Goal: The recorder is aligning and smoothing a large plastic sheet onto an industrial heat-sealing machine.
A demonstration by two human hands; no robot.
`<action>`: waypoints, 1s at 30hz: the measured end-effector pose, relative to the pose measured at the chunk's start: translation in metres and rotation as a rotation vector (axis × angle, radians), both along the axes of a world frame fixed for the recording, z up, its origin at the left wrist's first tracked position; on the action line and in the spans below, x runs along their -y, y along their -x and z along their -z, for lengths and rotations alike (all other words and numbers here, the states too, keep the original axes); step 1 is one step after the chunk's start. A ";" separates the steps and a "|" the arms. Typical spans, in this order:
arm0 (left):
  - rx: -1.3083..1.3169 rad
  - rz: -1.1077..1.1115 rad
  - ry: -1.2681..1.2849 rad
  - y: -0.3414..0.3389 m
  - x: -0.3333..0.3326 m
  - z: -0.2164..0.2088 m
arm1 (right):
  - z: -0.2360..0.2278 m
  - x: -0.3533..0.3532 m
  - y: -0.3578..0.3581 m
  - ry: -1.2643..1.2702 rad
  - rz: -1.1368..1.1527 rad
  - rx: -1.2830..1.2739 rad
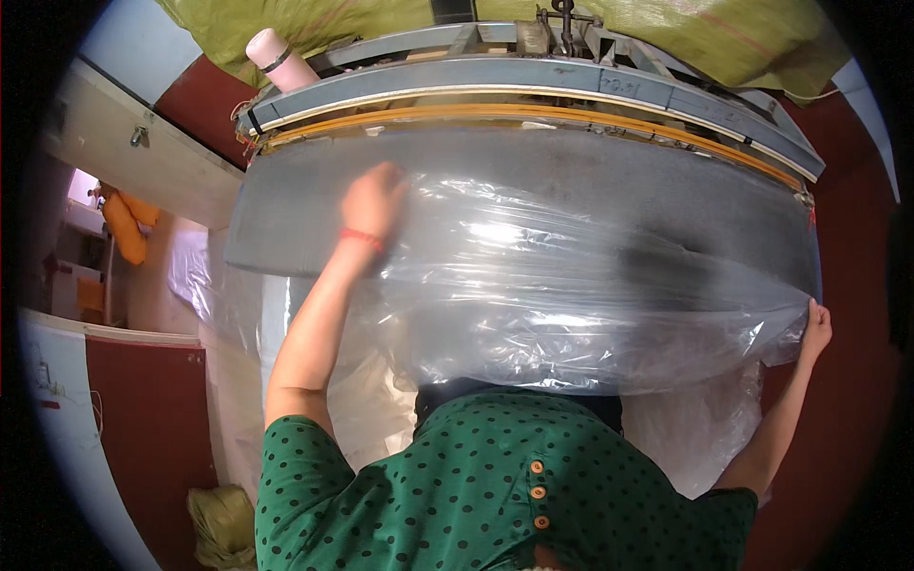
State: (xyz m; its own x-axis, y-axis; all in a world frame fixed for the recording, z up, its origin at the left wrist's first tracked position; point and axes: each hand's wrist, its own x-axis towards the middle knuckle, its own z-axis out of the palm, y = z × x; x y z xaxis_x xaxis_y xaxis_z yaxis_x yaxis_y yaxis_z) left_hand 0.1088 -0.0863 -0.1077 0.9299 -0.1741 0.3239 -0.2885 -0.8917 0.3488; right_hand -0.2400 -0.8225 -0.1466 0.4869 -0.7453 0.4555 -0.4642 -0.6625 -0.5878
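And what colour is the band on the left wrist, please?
The wristband is red, best seen in the head view.

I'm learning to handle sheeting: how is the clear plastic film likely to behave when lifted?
The clear plastic film is probably floppy, given its wrinkles and the creases running toward the right hand. It is likely thin and light for its size: the grey work surface shows through it. Its glossy highlights hint that it may be slippery.

Plastic sheet, clear, glossy, wide, marked by long crosswise wrinkles and bright reflections. It lies spread over the front part of a dark grey work surface, right edge drawn to a taut point, near portion crumpled past the front edge
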 end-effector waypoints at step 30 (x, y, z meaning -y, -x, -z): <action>0.346 -0.414 0.927 -0.148 -0.069 0.029 | -0.024 -0.101 -0.279 -0.191 0.047 0.560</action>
